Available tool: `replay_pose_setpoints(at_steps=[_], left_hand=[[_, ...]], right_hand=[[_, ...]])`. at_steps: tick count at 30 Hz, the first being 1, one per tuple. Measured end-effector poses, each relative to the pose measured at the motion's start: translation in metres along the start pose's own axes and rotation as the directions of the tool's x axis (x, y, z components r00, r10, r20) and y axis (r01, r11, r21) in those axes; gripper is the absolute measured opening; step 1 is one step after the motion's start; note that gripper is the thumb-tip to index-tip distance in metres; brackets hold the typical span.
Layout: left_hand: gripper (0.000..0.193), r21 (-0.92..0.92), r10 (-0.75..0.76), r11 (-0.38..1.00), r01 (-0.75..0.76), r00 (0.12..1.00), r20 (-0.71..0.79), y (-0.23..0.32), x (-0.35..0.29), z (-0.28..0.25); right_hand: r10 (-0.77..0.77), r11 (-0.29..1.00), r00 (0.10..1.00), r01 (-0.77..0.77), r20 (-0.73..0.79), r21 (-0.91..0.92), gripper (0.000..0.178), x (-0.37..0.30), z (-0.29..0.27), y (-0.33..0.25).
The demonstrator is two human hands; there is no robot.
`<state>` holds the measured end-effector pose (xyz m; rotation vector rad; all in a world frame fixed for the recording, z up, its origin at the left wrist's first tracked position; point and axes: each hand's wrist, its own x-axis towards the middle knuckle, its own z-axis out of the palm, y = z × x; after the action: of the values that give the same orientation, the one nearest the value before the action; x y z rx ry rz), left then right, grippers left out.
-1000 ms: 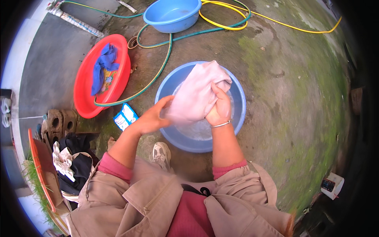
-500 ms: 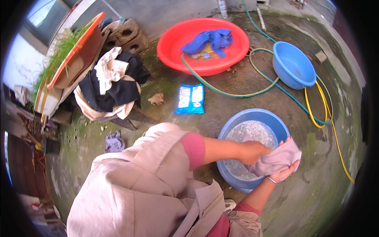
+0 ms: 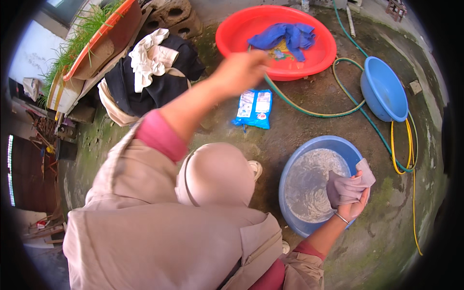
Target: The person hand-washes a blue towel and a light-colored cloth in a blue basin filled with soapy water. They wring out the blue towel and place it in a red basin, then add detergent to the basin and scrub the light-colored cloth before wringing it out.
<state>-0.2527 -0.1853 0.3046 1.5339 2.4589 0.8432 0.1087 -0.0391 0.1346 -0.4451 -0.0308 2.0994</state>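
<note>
My right hand [image 3: 354,205] grips a wet mauve-grey cloth [image 3: 349,187] at the right rim of a blue basin [image 3: 285,193]. Part of the cloth hangs over cloudy, soapy water [image 3: 309,186]. A bracelet circles that wrist. My left hand [image 3: 246,71] is lifted away from the basin, in front of the red basin's lower left edge. Motion smears its fingers, so what it holds, if anything, does not show. Just below it on the ground lies a blue and white plastic packet [image 3: 254,108].
A red basin [image 3: 227,41] holds a blue cloth [image 3: 285,37]. A second blue basin [image 3: 384,89] stands at right by green hose [image 3: 324,115] and yellow hose [image 3: 410,145]. Black and white clothes [image 3: 150,72] are piled at left, beside a tilted orange planter [image 3: 104,48] and hollow blocks [image 3: 174,17].
My left hand has left the cloth and swung up and left, toward the packet and red basin. My right hand still holds the cloth at the basin's rim. The view has shifted.
</note>
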Motion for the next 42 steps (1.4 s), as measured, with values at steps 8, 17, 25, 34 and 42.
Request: replay_pose_setpoints(at_steps=[8,17,25,34,42], left_hand=[[0.012,0.641,-0.738,0.674,0.367,0.343,0.581,-0.159,-0.244,-0.03],[0.015,0.543,-0.802,0.566,0.62,0.263,0.536,-0.212,-0.326,0.0],[0.015,0.667,-0.993,0.074,0.741,-0.003,0.114,-0.199,-0.274,-0.104],[0.024,0.348,-0.146,0.726,0.593,0.628,-0.764,-0.159,-0.165,-0.203],[0.037,0.576,-0.444,0.436,0.691,0.723,-0.53,-0.218,-0.133,-0.147]], right_hand=[[-0.064,0.964,0.915,-0.046,-0.398,-0.261,0.044,-0.004,0.012,0.008],[-0.081,0.916,0.881,-0.119,-0.467,-0.383,0.049,-0.008,0.007,0.01],[-0.024,0.912,0.893,-0.165,-0.45,-0.375,0.048,0.006,0.02,0.026],[0.01,0.918,0.904,-0.177,-0.427,-0.354,0.045,0.006,0.019,0.04],[0.039,0.888,0.988,-0.102,-0.146,-0.449,0.044,-0.014,0.024,0.027]])
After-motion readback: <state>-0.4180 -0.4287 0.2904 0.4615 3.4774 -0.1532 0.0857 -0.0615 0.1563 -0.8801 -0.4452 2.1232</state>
